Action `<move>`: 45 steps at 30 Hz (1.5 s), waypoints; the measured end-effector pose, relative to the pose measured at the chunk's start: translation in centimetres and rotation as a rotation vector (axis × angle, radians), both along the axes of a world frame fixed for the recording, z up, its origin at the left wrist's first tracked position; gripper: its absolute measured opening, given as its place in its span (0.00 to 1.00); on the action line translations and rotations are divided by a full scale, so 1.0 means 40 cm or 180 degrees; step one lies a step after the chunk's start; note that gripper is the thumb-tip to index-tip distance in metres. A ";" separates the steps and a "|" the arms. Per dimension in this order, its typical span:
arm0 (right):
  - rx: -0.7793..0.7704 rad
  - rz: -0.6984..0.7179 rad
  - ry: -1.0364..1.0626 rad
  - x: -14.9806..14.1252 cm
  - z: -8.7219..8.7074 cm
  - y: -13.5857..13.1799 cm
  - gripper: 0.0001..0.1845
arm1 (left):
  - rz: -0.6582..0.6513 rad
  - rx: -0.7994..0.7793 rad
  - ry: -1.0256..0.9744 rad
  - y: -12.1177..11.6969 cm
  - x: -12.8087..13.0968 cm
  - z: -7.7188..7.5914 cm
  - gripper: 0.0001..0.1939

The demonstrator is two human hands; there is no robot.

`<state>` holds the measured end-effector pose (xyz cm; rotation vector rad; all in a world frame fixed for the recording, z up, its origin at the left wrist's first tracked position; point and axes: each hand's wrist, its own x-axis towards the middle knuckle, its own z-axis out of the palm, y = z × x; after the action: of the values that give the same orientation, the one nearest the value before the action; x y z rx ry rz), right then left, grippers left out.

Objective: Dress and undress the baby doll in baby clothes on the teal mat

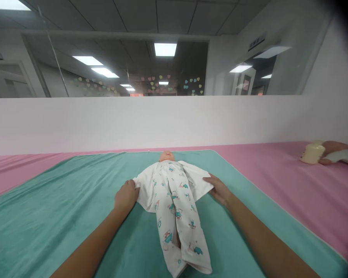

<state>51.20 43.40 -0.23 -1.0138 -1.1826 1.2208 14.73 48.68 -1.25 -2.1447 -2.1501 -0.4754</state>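
Observation:
A baby doll (166, 156) lies on its back on a teal blanket (60, 208), head away from me. It wears white printed trousers (176, 216) and lies on an opened white garment (195, 179). My left hand (126, 195) is closed on the garment's left edge beside the doll. At the garment's right edge, my right hand (219, 189) rests with fingers laid over the cloth.
The teal blanket lies on a pink sheet (292, 181) that runs to a white wall (162, 119). At the far right another person's hand (333, 151) rests on the pink sheet beside a cream bottle (312, 153).

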 end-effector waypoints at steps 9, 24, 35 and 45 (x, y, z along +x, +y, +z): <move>0.0615 0.0168 -0.0058 -0.175 0.125 0.033 0.11 | 0.0040 0.0400 0.0159 0.018 -0.021 -0.005 0.15; 0.1439 -0.0251 -0.3236 -0.315 0.088 0.150 0.30 | -0.0225 0.0183 -0.0621 0.024 0.016 -0.028 0.17; 0.2184 0.0044 -0.3664 -0.295 0.030 0.031 0.29 | -0.1674 0.1631 -0.1767 -0.085 0.123 0.094 0.18; 0.0988 -0.0798 -0.0456 -0.215 -0.034 0.091 0.19 | -0.3126 0.0819 -0.0919 -0.205 0.367 0.118 0.16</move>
<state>42.62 47.03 -1.61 -0.9906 -1.2668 0.7516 29.40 40.48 3.48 -2.9438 -0.8555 -1.0779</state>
